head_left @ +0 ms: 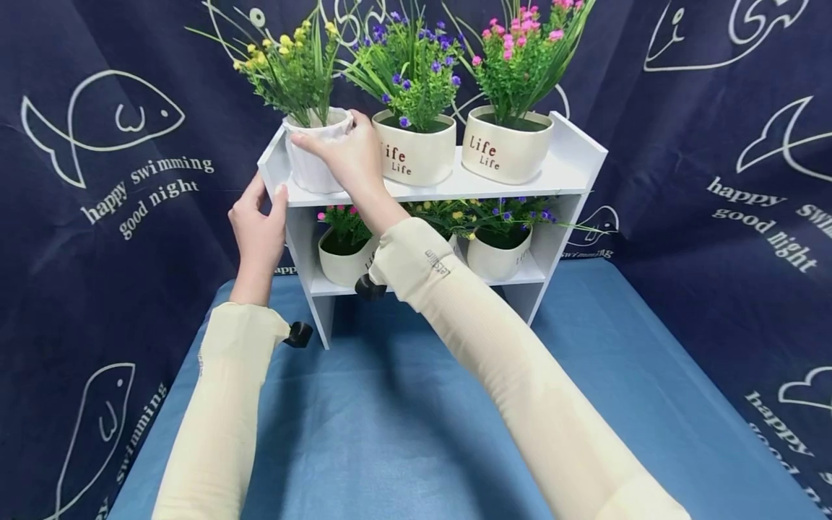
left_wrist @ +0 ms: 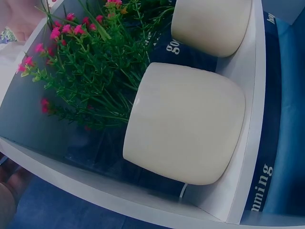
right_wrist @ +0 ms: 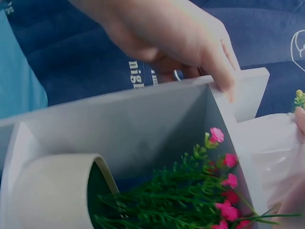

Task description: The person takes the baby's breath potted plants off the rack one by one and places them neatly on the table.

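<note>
A white flowerpot (head_left: pixel 316 167) with yellow flowers (head_left: pixel 286 72) stands at the left end of the top board of a white two-tier shelf (head_left: pixel 429 189). My right hand (head_left: pixel 356 153) grips that pot near its rim, thumb in front and fingers at its right side. Lower on the left, my left hand (head_left: pixel 257 225) holds the shelf's side panel. In the right wrist view, the left hand's thumb (right_wrist: pixel 223 78) lies on the panel's front edge, with the other fingers partly hidden behind it. A cream pot with purple flowers (head_left: pixel 422 155) sits just right of my right hand.
Another cream pot, with pink flowers (head_left: pixel 510 148), occupies the top board's right part. Below are several cream pots, including a pink-flowered one (head_left: pixel 341 263) and a purple-flowered one (head_left: pixel 497 253). A blue cloth (head_left: pixel 416 433) covers the table; a dark printed curtain (head_left: pixel 117 253) hangs around it.
</note>
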A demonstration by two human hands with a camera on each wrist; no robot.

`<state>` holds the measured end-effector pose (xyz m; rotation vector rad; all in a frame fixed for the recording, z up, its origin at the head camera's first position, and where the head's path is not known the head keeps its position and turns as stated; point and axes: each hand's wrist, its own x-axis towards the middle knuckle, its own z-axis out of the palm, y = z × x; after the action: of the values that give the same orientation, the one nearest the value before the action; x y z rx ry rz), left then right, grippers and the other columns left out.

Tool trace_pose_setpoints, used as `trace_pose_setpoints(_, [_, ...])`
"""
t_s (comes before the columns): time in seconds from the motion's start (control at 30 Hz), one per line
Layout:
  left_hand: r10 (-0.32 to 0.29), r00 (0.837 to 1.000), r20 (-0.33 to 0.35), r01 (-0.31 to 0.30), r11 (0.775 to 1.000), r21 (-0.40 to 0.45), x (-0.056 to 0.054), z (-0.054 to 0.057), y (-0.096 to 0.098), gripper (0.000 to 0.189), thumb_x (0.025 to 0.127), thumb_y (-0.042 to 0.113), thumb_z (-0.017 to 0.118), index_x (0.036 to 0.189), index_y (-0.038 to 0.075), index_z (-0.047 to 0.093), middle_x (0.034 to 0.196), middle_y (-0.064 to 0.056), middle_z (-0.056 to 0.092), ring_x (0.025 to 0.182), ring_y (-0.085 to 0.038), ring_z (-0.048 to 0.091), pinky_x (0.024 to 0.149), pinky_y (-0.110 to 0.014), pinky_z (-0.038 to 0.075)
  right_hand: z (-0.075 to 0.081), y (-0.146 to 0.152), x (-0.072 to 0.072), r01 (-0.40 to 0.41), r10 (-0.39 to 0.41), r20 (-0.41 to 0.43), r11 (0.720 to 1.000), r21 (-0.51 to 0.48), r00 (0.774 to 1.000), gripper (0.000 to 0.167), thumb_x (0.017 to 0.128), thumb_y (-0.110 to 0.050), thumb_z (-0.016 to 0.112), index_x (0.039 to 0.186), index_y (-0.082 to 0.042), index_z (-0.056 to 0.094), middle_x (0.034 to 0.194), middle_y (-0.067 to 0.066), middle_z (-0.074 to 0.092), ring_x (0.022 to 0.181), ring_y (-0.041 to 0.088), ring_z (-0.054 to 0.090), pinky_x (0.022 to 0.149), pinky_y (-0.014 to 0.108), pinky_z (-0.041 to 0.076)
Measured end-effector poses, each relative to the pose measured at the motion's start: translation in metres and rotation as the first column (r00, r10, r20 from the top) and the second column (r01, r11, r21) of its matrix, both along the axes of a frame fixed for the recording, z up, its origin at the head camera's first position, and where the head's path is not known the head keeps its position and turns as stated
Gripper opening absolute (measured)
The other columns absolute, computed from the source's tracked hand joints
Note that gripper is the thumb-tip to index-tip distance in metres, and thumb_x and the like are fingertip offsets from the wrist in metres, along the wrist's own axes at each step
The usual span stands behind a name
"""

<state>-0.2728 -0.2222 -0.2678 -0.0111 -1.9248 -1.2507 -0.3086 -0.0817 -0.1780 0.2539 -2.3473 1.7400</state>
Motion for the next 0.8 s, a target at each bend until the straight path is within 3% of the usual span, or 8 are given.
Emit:
trace_pose_setpoints(0.17, [-0.004,1.000,-0.003,0.004,1.000,0.005,0.000,-0.001,0.002,0.041,0.092,0.014,0.060,0.133,0.011,0.060,0.129,-0.009,0.064,0.123,-0.014,0.059,0.107,-0.027,0.041,-0.008,0.004,0.003,0.003,-0.005,-0.029,0.997,-0.077,1.000,0.093,0.069,-0.045,0.084,0.147,-0.017,0.041,0.145,-0.005,0.048,0.126,0.008,0.049,0.101,0.018,0.041])
trace_pose_setpoints(0.53, [0.021,1.000,0.001,-0.021,1.000,-0.007,-0.001,-0.001,0.002,0.040,0.091,0.013,0.060,0.131,0.010,0.062,0.127,-0.011,0.065,0.122,-0.016,0.060,0.106,-0.028,0.043,-0.016,0.010,0.009,0.012,-0.021,-0.108,0.996,-0.083,0.994,0.085,0.069,-0.045,0.084,0.141,-0.016,0.049,0.138,-0.003,0.056,0.120,0.009,0.053,0.097,0.018,0.044])
trace_pose_setpoints(0.67, [0.017,1.000,-0.006,-0.017,1.000,-0.005,0.000,0.000,0.002,0.039,0.091,0.013,0.060,0.131,0.010,0.062,0.126,-0.011,0.065,0.122,-0.016,0.060,0.106,-0.028,0.043,-0.017,0.013,0.013,0.023,-0.035,-0.145,0.996,-0.082,0.989,0.079,0.069,-0.044,0.085,0.136,-0.016,0.055,0.130,-0.003,0.062,0.110,0.008,0.057,0.089,0.017,0.046])
trace_pose_setpoints(0.8, [0.012,1.000,-0.008,-0.012,1.000,0.001,0.001,0.001,0.001,0.040,0.092,0.014,0.060,0.131,0.011,0.062,0.127,-0.010,0.065,0.122,-0.015,0.060,0.106,-0.027,0.043,-0.019,0.018,0.018,-0.021,-0.001,-0.195,0.994,-0.109,0.981,0.064,0.071,-0.040,0.084,0.126,-0.016,0.062,0.116,-0.003,0.067,0.096,0.007,0.060,0.079,0.016,0.048])
